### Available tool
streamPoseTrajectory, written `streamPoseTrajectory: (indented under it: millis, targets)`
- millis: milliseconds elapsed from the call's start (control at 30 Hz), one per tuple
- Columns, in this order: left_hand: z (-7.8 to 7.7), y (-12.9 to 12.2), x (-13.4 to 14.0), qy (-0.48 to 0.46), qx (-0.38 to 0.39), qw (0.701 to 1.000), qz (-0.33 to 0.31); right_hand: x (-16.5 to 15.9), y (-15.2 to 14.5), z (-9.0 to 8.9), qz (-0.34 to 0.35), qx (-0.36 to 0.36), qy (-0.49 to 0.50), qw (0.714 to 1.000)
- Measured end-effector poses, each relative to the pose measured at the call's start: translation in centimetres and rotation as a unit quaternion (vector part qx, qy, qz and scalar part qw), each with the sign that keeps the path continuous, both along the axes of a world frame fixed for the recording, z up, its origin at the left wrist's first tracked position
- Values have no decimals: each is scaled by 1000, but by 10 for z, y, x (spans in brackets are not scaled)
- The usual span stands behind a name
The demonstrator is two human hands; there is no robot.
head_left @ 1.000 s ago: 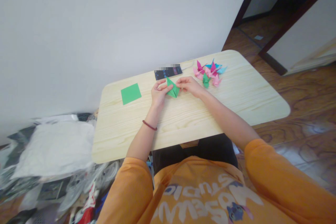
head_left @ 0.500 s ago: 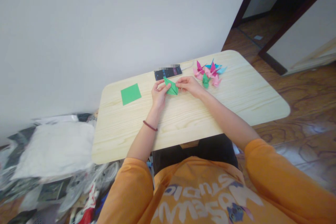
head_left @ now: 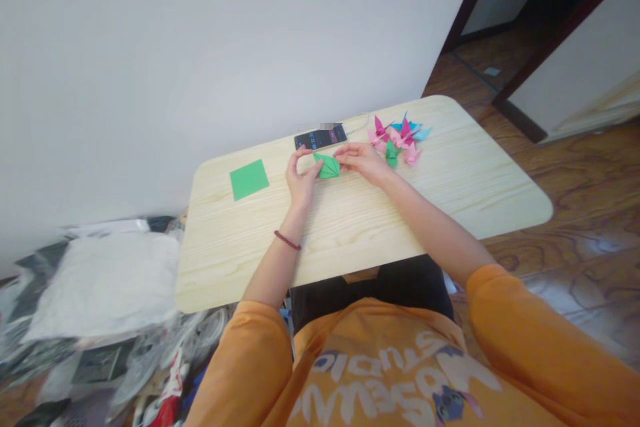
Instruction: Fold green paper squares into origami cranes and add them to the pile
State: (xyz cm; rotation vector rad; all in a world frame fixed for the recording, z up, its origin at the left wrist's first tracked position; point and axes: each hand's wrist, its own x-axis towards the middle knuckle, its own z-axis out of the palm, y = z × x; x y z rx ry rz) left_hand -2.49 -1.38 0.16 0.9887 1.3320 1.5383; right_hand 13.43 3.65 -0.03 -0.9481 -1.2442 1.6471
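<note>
Grip: left hand [head_left: 301, 180] and right hand [head_left: 364, 161] pinch pointed, folded green paper [head_left: 328, 167]
Creases [head_left: 330, 164]: uneven pull could skew or tear them

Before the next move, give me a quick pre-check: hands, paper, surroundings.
1. Left hand on the folded green paper: ok, thumb on its left part.
2. Right hand on the paper: ok, fingertips at its right end.
3. Underside of the folded paper: cannot tell, hidden from this view.
4. Flat green sheet out of the way: ok, lying to the left, apart from both hands.
5. Left fingers clear of the phone: cannot tell, they overlap its near-left corner in view.
6. Paper figures clear of fingertips: ok, grouped further right.
</note>
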Motion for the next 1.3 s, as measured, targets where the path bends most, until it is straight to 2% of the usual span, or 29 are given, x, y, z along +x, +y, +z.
streamPoseTrajectory:
  millis: [33, 133, 333, 533, 867, 1033, 1200, 1300]
  targets:
    - [1, 0, 0, 13, 32, 999, 6, 0, 0, 1, -3, -2, 1, 1000]
    - [2, 0, 2, 24, 56, 998, -23, 0, -1, 3, -17, -6, 3, 1000]
    - [-1, 3, 7, -79, 11, 994, -69, 1, -1, 5, -11, 8, 38, 999]
    - [-1, 6, 7, -154, -21, 985, -69, 1, -2, 6, 10, 19, 32, 999]
    - [-1, 6, 7, -151, -24, 987, -56, 4, -2, 8, 19, 33, 25, 999]
    - [-7, 6, 6, -112, 15, 993, -37, 3, 0, 7, -29, 119, -40, 992]
    - [-12, 6, 6, -75, 45, 996, -17, -2, -1, 4, -90, 231, -117, 962]
    - [-11, 6, 5, -106, 52, 993, -25, -3, -4, 4, -113, 282, -131, 944]
